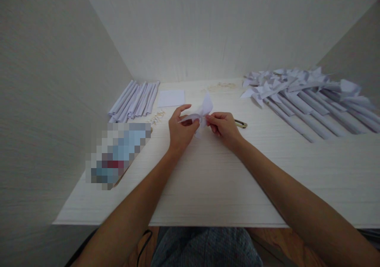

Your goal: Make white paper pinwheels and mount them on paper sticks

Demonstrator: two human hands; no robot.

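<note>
Both hands are raised over the middle of the white table, working on a folded white paper pinwheel [207,105]. My left hand [181,131] grips it from the left with thumb and fingers, the index finger sticking out. From the right, my right hand [224,127] pinches close to the pinwheel's centre; whether a small piece sits between those fingertips cannot be made out. One paper blade points up and another lies toward the left palm. A utility knife [241,123] rests on the table just beyond my right hand, partly hidden by it.
Rolled paper tubes [136,99] lie at the back left, beside square paper sheets [171,98]. Small pale pieces [157,117] are scattered near a blurred-out flat object [121,152]. Toothpick-like sticks [221,87] lie at the back. Finished-looking pinwheels on paper sticks [308,101] are piled right. Walls enclose three sides.
</note>
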